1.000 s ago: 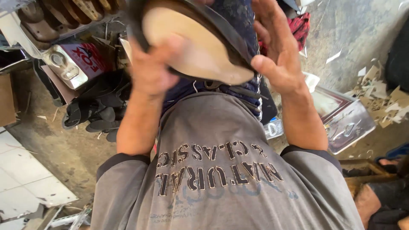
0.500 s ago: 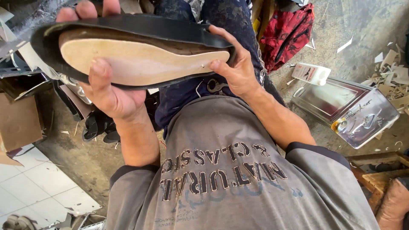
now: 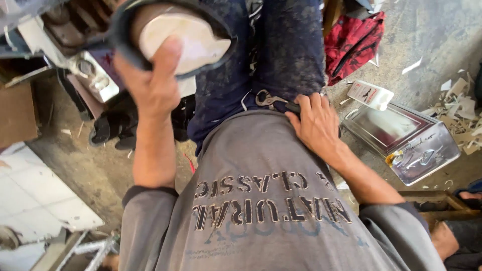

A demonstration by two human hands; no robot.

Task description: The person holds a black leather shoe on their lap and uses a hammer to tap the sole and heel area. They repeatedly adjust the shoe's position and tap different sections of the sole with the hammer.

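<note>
Since the earlier frame, the right hand [image 3: 316, 123] has let go of the shoe [image 3: 173, 35] and dropped to the lap, at about four o'clock from it. Now the shoe is held by the left hand [image 3: 150, 83] alone, raised at the eleven o'clock part of the view, and turned so that its pale sole faces the camera end-on instead of lying lengthwise across the frame. That left hand is closed around the dark upper, thumb pressed flat on the pale sole, fingers hidden behind.

Down on the lap, the right hand lies on a pair of metal pincers [image 3: 268, 100] resting on the dark trousers, just above the hem of the grey shirt. Its fingers curl over the dark handle end while the metal head pokes out at nine o'clock from the hand; whether the fingers have closed into a full grip I cannot tell.

At three o'clock from that hand, a shiny rectangular tin [image 3: 401, 140] lies on the concrete floor, with a small white bottle [image 3: 370, 94] just above it and a red bag [image 3: 354, 40] at one o'clock.
</note>
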